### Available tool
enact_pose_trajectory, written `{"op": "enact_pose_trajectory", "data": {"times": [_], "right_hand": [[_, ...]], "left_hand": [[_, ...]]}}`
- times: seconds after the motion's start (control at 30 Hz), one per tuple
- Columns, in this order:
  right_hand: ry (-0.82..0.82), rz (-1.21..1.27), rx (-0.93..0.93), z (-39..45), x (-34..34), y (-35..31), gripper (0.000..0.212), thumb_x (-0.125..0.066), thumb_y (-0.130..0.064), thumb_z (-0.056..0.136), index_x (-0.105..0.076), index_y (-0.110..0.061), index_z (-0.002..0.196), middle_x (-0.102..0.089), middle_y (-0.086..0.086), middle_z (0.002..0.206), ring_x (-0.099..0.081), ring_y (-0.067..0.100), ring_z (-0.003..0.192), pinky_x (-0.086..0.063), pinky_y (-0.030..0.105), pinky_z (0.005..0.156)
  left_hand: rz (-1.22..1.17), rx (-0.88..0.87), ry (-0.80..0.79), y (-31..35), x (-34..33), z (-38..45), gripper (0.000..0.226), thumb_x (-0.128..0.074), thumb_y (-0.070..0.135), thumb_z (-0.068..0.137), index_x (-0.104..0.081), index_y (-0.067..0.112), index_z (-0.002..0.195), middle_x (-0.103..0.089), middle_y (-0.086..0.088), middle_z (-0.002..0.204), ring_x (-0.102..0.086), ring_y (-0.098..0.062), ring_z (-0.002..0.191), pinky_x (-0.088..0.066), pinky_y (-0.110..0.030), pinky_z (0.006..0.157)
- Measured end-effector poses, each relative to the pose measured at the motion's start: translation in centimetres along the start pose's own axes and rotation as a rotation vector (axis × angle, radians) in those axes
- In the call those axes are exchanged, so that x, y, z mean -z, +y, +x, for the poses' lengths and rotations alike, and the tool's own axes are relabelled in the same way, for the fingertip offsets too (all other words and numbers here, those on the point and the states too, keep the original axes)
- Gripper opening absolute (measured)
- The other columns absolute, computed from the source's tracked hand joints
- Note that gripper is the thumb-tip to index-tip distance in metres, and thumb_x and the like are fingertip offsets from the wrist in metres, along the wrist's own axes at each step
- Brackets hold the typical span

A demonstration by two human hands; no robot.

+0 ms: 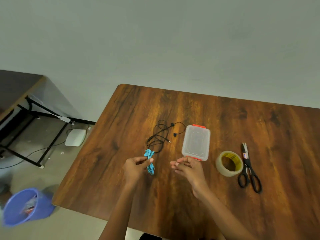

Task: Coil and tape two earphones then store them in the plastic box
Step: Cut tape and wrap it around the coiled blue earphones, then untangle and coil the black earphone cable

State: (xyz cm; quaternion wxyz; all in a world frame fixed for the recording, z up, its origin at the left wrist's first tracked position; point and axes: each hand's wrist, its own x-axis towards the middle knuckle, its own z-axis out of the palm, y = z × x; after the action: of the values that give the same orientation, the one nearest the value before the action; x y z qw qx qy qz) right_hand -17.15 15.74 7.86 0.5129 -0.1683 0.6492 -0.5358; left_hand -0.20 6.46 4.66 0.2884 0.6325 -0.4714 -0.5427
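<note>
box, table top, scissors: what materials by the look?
Box: translucent plastic, contents of table show through; red-orange clips. Table top: wood-grain surface, glossy glare, perhaps laminate. Scissors: metal blades, black handles, likely plastic.

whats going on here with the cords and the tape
A person is bundling earphones at a wooden table. The left hand pinches a coiled blue earphone; the right hand hovers beside it, holding nothing visible. The black earphone lies loose, uncoiled. The plastic box is closed; tape roll and scissors lie untouched.
</note>
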Motion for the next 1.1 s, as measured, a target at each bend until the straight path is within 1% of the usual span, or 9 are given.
{"op": "enact_pose_trajectory", "data": {"times": [0.2,0.43,0.53,0.63,0.73,0.87,0.93,1.0,1.1], "right_hand": [[0.026,-0.043,-0.053,2.1,-7.5,0.8,0.006,-0.060,0.000,0.088,-0.062,0.001,0.094,-0.075,0.010,0.089,-0.072,0.017,0.084,-0.058,0.026,0.075],[0.063,-0.063,-0.097,3.7,-12.1,1.1,0.008,-0.061,0.000,0.088,-0.062,0.000,0.095,-0.074,0.009,0.090,-0.072,0.018,0.084,-0.058,0.029,0.077],[0.073,-0.059,-0.106,4.1,-12.6,1.1,0.008,-0.061,0.000,0.087,-0.062,-0.001,0.095,-0.074,0.010,0.090,-0.072,0.019,0.086,-0.057,0.031,0.079],[0.086,-0.065,-0.112,4.4,-13.0,1.2,0.008,-0.060,0.000,0.088,-0.062,-0.001,0.095,-0.074,0.010,0.091,-0.072,0.019,0.086,-0.057,0.031,0.080],[0.089,-0.071,-0.120,4.9,-13.1,1.3,0.008,-0.061,-0.001,0.087,-0.063,-0.002,0.095,-0.074,0.009,0.091,-0.072,0.018,0.086,-0.058,0.030,0.078],[0.120,-0.100,-0.075,6.3,-13.2,1.3,0.007,-0.065,-0.004,0.085,-0.063,-0.006,0.091,-0.073,0.009,0.092,-0.071,0.017,0.086,-0.057,0.028,0.075],[0.209,-0.309,0.072,8.6,-13.2,1.6,0.010,-0.066,-0.006,0.085,-0.063,-0.010,0.093,-0.071,0.005,0.097,-0.068,0.017,0.094,-0.054,0.024,0.077],[0.244,-0.648,0.270,11.6,-13.2,1.9,0.021,-0.062,-0.012,0.089,-0.061,-0.012,0.110,-0.065,0.006,0.114,-0.060,0.022,0.110,-0.049,0.027,0.087],[0.050,-1.146,0.245,15.1,-13.3,3.8,0.052,-0.052,-0.038,0.094,-0.038,-0.025,0.143,-0.021,0.011,0.156,-0.017,0.038,0.143,-0.027,0.050,0.111]], "left_hand": [[0.134,0.023,0.101,-1.8,6.3,6.7,0.035,-0.087,0.023,0.063,-0.076,0.006,0.091,-0.074,-0.006,0.079,-0.070,-0.017,0.073,-0.058,-0.044,0.076],[0.283,0.002,0.087,-2.8,9.0,10.9,0.039,-0.085,0.022,0.066,-0.074,0.004,0.099,-0.074,-0.007,0.096,-0.068,-0.013,0.080,-0.048,-0.015,0.067],[0.364,-0.025,0.039,-3.4,9.7,12.0,0.038,-0.084,0.021,0.068,-0.073,0.001,0.098,-0.074,-0.007,0.089,-0.063,-0.006,0.070,-0.041,-0.007,0.058],[0.479,-0.048,-0.022,-3.2,10.3,12.5,0.024,-0.077,0.025,0.076,-0.075,0.004,0.088,-0.072,-0.003,0.076,-0.061,-0.003,0.059,-0.044,-0.013,0.053],[0.659,-0.052,0.006,-3.0,11.1,12.9,0.030,-0.067,0.031,0.086,-0.069,0.004,0.073,-0.062,0.000,0.061,-0.052,-0.006,0.049,-0.035,-0.018,0.045],[0.722,-0.144,0.090,-2.2,11.2,12.9,0.032,-0.058,0.028,0.093,-0.066,0.003,0.075,-0.066,-0.005,0.067,-0.055,-0.013,0.054,-0.035,-0.021,0.045],[0.679,-0.216,0.064,-1.4,10.2,12.6,0.031,-0.056,0.026,0.094,-0.064,0.004,0.073,-0.065,-0.005,0.065,-0.056,-0.014,0.053,-0.034,-0.019,0.045],[0.642,-0.298,0.005,-0.7,8.9,12.2,0.031,-0.056,0.026,0.093,-0.063,0.007,0.070,-0.061,-0.003,0.061,-0.058,-0.016,0.054,-0.043,-0.026,0.050],[0.684,-0.376,-0.097,-0.4,6.9,11.4,0.027,-0.057,0.026,0.092,-0.067,0.005,0.078,-0.066,-0.009,0.072,-0.062,-0.023,0.067,-0.044,-0.032,0.062]]}}
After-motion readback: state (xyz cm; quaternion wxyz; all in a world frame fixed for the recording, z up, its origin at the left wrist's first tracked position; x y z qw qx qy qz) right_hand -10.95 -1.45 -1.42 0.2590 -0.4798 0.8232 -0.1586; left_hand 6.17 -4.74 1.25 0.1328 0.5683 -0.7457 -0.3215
